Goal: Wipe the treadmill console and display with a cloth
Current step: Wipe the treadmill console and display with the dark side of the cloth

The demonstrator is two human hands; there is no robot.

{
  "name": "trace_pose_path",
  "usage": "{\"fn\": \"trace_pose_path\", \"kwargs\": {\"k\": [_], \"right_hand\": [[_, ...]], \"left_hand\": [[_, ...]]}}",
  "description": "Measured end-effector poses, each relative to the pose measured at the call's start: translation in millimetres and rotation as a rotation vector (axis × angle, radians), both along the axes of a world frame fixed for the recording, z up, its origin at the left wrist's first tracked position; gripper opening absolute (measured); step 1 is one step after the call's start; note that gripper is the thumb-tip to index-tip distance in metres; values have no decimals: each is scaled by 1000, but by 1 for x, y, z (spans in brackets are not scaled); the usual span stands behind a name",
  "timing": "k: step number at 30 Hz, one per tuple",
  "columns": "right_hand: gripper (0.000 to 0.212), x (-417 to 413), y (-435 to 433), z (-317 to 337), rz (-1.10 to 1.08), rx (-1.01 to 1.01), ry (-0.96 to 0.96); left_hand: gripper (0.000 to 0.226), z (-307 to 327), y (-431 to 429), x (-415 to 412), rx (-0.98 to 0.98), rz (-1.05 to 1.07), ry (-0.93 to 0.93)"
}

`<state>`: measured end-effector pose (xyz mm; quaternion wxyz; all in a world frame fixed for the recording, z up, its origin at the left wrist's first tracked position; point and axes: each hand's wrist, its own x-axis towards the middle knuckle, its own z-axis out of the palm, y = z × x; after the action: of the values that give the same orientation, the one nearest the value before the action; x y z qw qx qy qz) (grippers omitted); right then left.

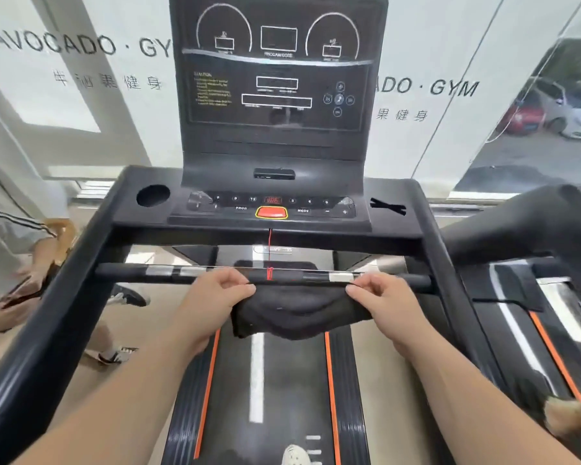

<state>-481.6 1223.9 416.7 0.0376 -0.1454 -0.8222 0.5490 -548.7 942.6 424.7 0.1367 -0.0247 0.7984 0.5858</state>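
Frosted gym windows lettered AVOCADO · GYM stand behind the treadmill's dark display and its button console. Below them, the left hand and right hand each pinch a top corner of a black cloth in their fingers (it sags between them), just beside the crossbar, above the belt.
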Motion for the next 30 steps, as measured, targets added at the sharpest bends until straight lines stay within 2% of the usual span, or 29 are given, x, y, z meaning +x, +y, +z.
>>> {"fn": "trace_pose_path", "kwargs": {"k": [2,8,17,19,21,23,26,28,29,30], "right_hand": [[21,-28,13,8,-17,1,13],[17,-108,38,32,-134,72,49],[12,-198,61,54,-372,237,13],[11,-213,64,56,-453,351,4],[10,-226,63,57,-527,560,-78],[16,-240,59,52,-583,704,-157],[17,-263,49,35,-646,639,-175],[15,-276,43,17,-640,533,-110],[19,-280,39,7,-598,492,-78],[32,-281,33,-3,-515,480,-78]], "left_hand": [[22,6,12,-28,-6,-60,-15],[19,14,48,-116,55,-164,-37],[21,18,96,-230,82,-483,-50],[21,12,105,-248,52,-506,-34],[19,3,111,-263,51,-469,-43],[18,-2,116,-272,-21,-443,37],[18,-5,120,-281,-178,-457,224],[19,-10,120,-288,-232,-409,306],[20,-14,120,-291,-255,-377,334],[19,-17,118,-293,-281,-348,356]]}}
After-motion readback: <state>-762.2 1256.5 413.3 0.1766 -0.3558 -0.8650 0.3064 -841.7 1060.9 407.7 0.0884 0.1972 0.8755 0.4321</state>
